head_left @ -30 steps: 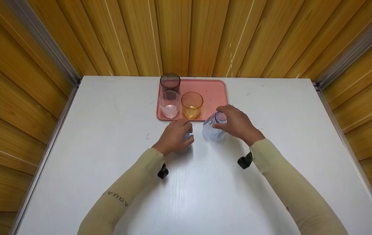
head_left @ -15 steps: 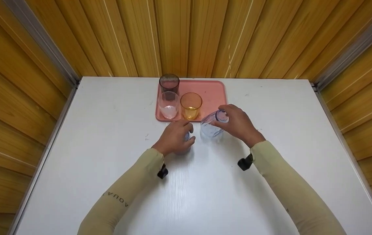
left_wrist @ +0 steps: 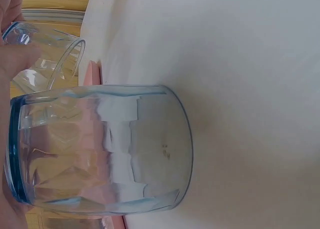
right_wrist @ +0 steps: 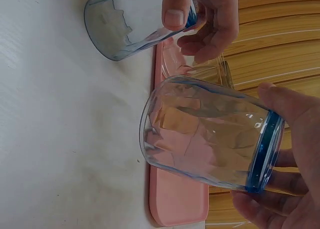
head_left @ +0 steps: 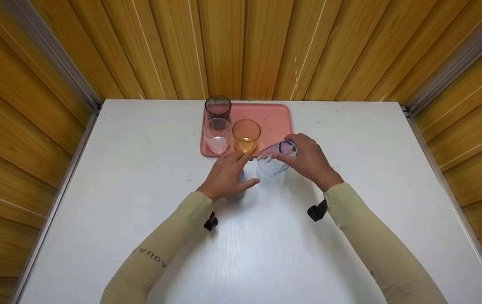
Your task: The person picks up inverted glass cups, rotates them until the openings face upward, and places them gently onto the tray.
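Note:
My right hand grips a clear bluish glass by its thick blue base, thumb on one side and fingers on the other. That glass is tilted, its mouth pointing down and to the left, above the table near the tray's front edge. A second bluish glass stands upside down on the table, blue base on top. Over that base hovers my left hand, thumb and fingers spread apart; in the head view it hides most of the glass. Whether a finger still touches the base is hard to see.
A pink tray lies at the back of the white table. On its left half stand a dark glass, a clear glass and an amber glass, mouths up. Wood-patterned walls enclose the table's back and sides.
My left thumb and fingers have spread away from the upside-down glass. My right hand has tipped its glass further, the mouth swinging left and slightly up.

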Action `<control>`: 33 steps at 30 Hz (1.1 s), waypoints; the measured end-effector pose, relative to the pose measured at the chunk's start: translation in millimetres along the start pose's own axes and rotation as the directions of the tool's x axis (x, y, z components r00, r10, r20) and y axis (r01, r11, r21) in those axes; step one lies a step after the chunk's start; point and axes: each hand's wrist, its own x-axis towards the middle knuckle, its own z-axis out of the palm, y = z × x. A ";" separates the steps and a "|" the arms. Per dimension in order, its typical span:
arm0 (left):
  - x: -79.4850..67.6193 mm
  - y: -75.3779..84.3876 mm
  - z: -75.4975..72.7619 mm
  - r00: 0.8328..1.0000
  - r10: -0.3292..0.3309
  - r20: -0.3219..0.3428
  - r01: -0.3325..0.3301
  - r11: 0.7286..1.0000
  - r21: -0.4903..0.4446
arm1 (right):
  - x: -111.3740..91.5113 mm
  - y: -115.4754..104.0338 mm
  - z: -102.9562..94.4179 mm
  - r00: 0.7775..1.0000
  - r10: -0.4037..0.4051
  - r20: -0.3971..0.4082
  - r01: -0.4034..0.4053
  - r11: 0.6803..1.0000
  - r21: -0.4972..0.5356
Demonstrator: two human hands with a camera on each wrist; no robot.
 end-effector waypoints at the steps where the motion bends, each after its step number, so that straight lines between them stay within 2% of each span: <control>1: 0.2 0.1 -0.1 1.000 0.004 -0.007 -0.003 1.000 0.007 | -0.1 -0.2 0.1 1.000 0.004 -0.003 -0.004 1.000 0.005; 6: 1.1 1.9 -0.1 0.999 -0.004 -0.032 0.005 1.000 0.009 | -0.4 -2.7 0.2 1.000 0.026 -0.001 -0.026 0.999 0.037; 19: 3.5 5.0 -0.2 0.997 -0.004 -0.080 0.002 1.000 -0.016 | -3.9 -7.4 1.6 1.000 0.013 -0.015 -0.012 0.997 0.078; 33: 4.8 7.0 1.5 0.993 0.034 -0.113 -0.034 0.999 0.010 | -7.7 -9.1 4.4 0.997 -0.066 -0.047 0.070 0.993 0.092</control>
